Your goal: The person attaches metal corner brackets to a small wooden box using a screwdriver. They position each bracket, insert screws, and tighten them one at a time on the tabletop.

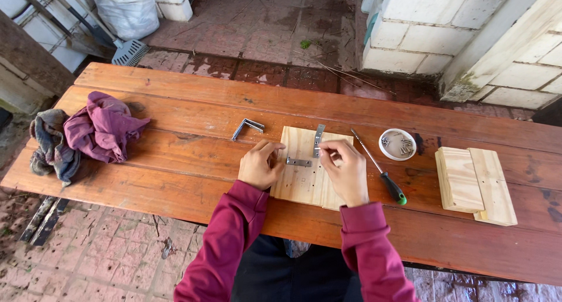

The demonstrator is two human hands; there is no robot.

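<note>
Both hands rest on a pale wooden board (304, 182) lying flat on the reddish wooden table (175, 179). The left hand (259, 165) is loosely curled, fingertips touching the end of a flat metal bracket (298, 161) on the board. The right hand (346, 170) is curled beside a second bracket (318, 139), fingers pinched; whether it holds something cannot be told. A screwdriver (380, 172) lies just right of it, near a white dish of screws (397, 144)
</note>
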